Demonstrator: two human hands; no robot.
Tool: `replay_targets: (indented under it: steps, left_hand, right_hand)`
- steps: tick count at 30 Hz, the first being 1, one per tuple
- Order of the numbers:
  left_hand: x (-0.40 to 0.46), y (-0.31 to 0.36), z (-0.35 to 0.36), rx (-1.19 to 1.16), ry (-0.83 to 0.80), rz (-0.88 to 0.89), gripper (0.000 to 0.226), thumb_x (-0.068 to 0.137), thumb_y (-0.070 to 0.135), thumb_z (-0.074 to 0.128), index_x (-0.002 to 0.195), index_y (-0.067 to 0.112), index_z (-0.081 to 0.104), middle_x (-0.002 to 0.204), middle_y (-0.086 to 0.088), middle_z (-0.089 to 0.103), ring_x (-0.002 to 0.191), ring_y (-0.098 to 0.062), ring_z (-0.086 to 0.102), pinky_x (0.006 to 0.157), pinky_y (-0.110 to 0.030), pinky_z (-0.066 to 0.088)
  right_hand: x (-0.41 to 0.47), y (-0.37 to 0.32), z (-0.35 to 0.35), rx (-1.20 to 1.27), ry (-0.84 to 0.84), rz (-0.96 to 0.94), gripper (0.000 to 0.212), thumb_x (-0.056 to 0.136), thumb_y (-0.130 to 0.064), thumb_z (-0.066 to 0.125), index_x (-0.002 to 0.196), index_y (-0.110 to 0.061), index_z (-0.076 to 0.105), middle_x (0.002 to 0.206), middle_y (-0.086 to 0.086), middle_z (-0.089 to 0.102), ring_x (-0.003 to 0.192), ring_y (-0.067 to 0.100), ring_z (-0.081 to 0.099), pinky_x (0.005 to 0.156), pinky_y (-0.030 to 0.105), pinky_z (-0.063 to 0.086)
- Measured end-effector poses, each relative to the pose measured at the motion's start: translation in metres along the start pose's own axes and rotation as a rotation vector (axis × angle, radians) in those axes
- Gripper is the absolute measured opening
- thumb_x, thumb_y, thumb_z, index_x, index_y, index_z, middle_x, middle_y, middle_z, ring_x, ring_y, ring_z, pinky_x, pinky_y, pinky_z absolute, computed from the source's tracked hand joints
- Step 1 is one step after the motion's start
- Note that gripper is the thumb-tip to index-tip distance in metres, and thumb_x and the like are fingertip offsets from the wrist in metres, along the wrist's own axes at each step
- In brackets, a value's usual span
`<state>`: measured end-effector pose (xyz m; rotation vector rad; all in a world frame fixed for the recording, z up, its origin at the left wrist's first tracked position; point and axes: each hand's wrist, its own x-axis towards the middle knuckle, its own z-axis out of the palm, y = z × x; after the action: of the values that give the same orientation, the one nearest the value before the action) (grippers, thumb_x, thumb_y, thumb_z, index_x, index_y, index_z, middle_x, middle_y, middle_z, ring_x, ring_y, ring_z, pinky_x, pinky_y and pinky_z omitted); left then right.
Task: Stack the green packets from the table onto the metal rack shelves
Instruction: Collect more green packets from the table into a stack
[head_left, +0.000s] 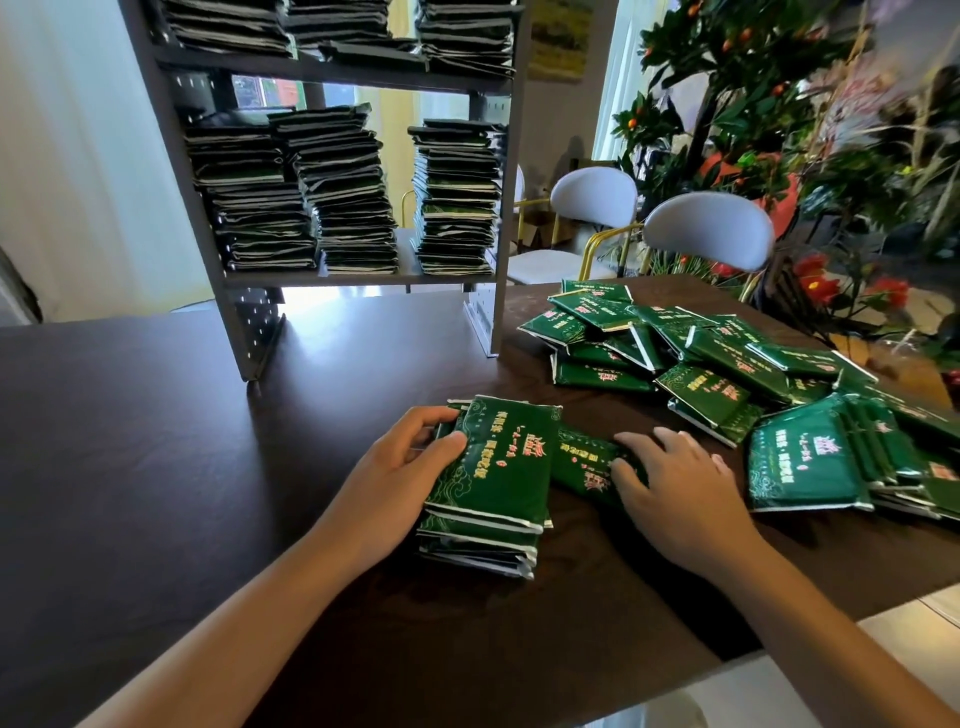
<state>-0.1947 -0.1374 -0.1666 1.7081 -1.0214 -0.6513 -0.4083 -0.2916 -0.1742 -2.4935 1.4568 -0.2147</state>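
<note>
**Loose packet lay under right fingers, just right of the gathered pile**

Right hand (675, 488): fingers bent onto a single loose packet (582, 465), tips pressing its top face; whether they pinched an edge could not be told. The packet lay flat on the surface (156, 441), long axis running from far-left to near-right, its left end tucked against the pile.

Left hand (400, 467): fingers and thumb wrapped round the left edge of the small pile of packets (493, 483), steadying it. Pile's long axis ran away from the person.

Judgement: the next move is a short leftward lift onto the pile; the right hand was nearer.

Further right, a heap of unsorted packets (727, 364). Behind, the metal rack (506, 218): the lower visible shelf carried three tall stacks (343, 192), the shelf above more.
</note>
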Motion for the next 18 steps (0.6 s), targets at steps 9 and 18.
replay_targets:
  steps: [9,18]
  left_hand:
    - [-0.001,0.001,0.000,-0.017,0.015,-0.001,0.024,0.100,0.040,0.053,0.123,0.043,0.058,0.116,0.015,0.066,0.090,0.007,0.068,0.073,-0.016,0.048]
    - [-0.002,0.002,0.002,-0.035,0.028,0.005,0.024,0.100,0.033,0.054,0.124,0.035,0.058,0.113,0.010,0.067,0.088,0.005,0.068,0.065,-0.007,0.048]
  right_hand:
    - [-0.010,-0.010,-0.011,0.048,0.002,-0.102,0.054,0.094,-0.061,0.052,0.136,-0.029,0.055,0.141,-0.007,0.050,0.136,0.017,0.042,0.116,0.047,0.030]
    - [-0.018,-0.038,-0.036,0.456,0.176,-0.117,0.024,0.092,-0.024,0.071,0.093,-0.032,0.049,0.086,-0.008,0.063,0.065,0.016,0.065,0.057,0.041,0.058]
